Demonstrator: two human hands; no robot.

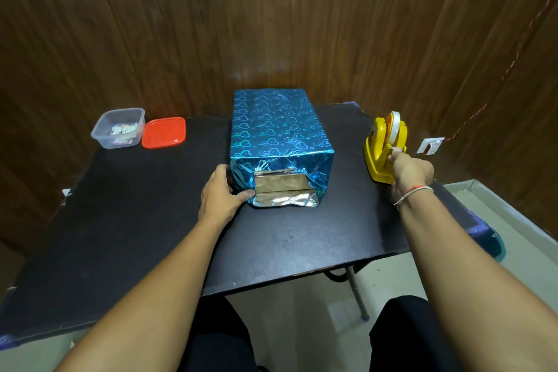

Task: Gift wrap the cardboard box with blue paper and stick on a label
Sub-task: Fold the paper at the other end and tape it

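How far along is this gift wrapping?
The blue paper already covers the box's top and sides. The near end is unfinished: its flaps gape, showing the silver underside. The left hand pins a flap there while the right hand pulls tape from the yellow dispenser. No label shows on the box yet.

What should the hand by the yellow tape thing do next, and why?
Probably pull off a strip of tape: the right hand pinches the tape end at the yellow dispenser, while the left hand holds the blue paper folded over the box's still-open end.
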